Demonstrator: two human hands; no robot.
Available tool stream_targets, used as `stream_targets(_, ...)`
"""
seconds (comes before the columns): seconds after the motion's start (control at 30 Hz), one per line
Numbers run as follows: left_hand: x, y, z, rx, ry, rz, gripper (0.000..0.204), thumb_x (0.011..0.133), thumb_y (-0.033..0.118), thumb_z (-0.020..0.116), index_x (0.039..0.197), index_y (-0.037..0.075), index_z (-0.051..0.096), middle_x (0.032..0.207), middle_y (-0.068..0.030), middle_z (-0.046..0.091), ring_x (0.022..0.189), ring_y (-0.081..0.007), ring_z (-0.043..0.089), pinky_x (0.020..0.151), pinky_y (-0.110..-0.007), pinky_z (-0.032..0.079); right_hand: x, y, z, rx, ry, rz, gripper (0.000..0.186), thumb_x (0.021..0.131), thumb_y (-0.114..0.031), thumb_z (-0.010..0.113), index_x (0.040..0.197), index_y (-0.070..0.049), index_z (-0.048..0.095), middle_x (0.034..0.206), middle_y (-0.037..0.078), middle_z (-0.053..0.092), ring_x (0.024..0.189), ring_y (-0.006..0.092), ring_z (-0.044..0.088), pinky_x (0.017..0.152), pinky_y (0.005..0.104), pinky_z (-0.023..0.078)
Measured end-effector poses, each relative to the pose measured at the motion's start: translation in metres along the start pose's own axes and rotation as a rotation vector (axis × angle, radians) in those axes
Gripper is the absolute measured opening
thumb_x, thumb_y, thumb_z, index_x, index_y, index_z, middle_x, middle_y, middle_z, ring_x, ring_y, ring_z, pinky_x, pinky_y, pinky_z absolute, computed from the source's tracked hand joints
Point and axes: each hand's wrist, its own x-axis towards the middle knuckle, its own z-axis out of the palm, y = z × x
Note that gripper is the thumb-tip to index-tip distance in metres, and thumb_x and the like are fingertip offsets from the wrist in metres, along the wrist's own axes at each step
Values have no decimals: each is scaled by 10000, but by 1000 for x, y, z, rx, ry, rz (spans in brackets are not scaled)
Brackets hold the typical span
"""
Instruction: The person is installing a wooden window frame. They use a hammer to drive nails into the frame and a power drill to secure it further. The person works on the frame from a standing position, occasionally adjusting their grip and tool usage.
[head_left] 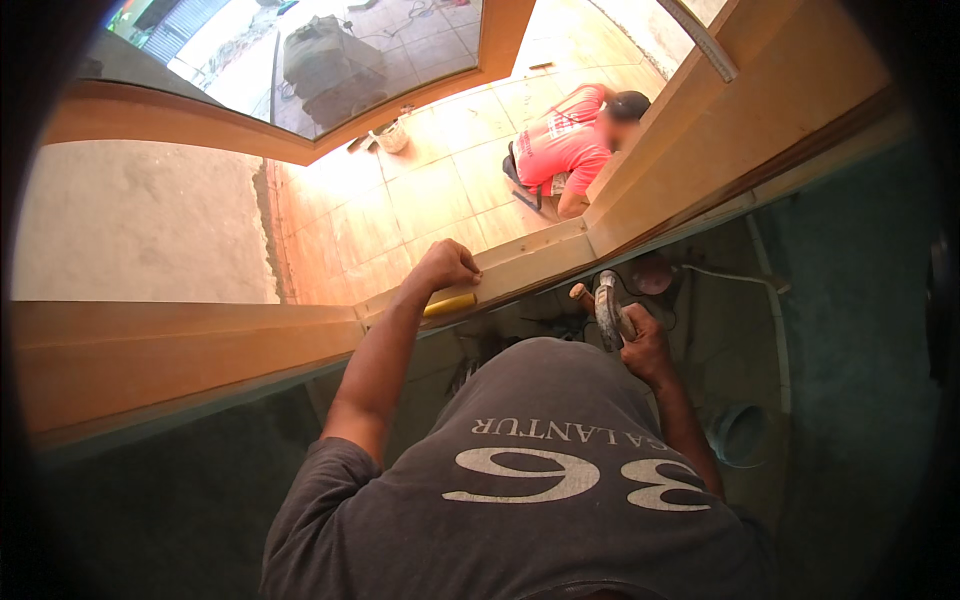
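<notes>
My left hand (450,266) is closed in a pinch over the lower rail (535,248) of an orange-brown wooden frame. Whatever its fingertips hold, if anything, is too small to make out. Just below that hand, a short yellow stick-like piece (450,305) lies along the rail. In my right hand (646,345), lower and to the right, is what looks like a worn claw hammer (606,312). Its head is raised on the near side of the frame, apart from the wood.
Beyond the frame, a person in a pink shirt (565,148) crouches on the tiled floor (430,195). A glazed wooden sash (400,112) stands open at the upper left, near a small bucket (392,137). A round container (738,436) and a pale cable (735,275) lie right.
</notes>
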Motion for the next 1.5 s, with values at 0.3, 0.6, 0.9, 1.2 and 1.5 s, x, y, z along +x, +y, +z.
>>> stream_targets(0.3,-3,-6,-2,15,-23,119,359,773,89,828,1119,30,755,1007,-126,786,941,-221,745,870,-346,578,6,6,8,-8,-17,-31,183,849,-43,732,1007,-59,641,933,140,663,890,363,691,760,419,527)
stream_targets(0.6,-15,-3,-14,-77,-133,121,383,916,46,675,1298,41,644,1076,-128,777,1018,-228,721,933,-374,556,28,6,36,9,-3,-56,192,831,-36,736,1005,-30,654,950,156,669,918,361,695,776,426,528)
stream_targets(0.9,-8,-2,-4,-4,-62,159,199,822,99,782,1015,54,801,997,-123,789,957,-246,745,910,-372,570,35,-3,40,-17,-30,29,200,833,-57,738,1013,-30,656,956,146,677,916,329,703,796,415,535)
stream_targets(1.2,1,2,1,62,-38,34,247,772,123,816,1006,44,803,976,-128,790,937,-239,748,878,-370,585,33,3,45,-41,-1,7,205,827,-63,734,1016,-43,658,953,147,671,914,355,695,789,424,534)
stream_targets(1.5,-7,-5,-1,-20,-46,94,232,808,117,796,1030,51,799,1016,-123,790,959,-239,748,906,-369,576,39,-8,46,-27,-24,0,187,832,-67,732,1004,-45,662,943,150,665,901,363,688,780,438,530)
